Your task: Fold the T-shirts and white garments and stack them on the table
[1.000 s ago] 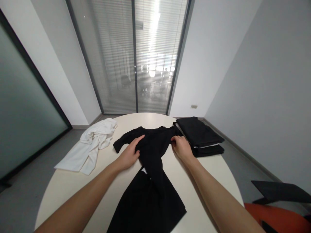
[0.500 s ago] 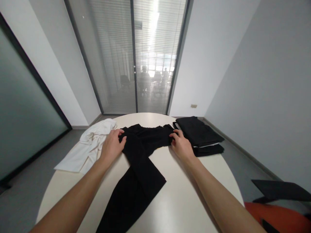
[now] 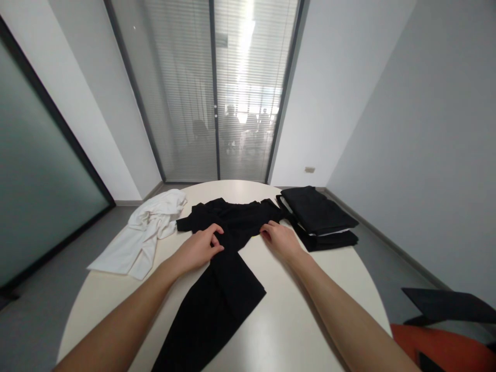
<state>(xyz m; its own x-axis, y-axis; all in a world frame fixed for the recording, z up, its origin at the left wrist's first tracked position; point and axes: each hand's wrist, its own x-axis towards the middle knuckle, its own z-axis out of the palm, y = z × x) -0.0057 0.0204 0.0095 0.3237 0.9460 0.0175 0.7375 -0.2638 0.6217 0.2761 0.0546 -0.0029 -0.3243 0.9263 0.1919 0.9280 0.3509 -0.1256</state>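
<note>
Black garment [image 3: 241, 219] on the desk [image 3: 279, 325].
Left hand [image 3: 197, 250] part-spread on it; right hand [image 3: 282, 241] at near edge, can't tell if pinching.

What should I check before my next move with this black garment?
1. Left hand on the black garment: ok, fingers at its middle.
2. Right hand at the garment: ok, fingertips at its near edge on the right.
3. Grip firm in both hands: cannot tell.
4. Garment spread in one layer: not ok, one part lies slantwise over another.
5. Lower end fully on the table: cannot tell, it runs out of view.
6. White cloth apart from the garment: cannot tell, they nearly meet.
</note>
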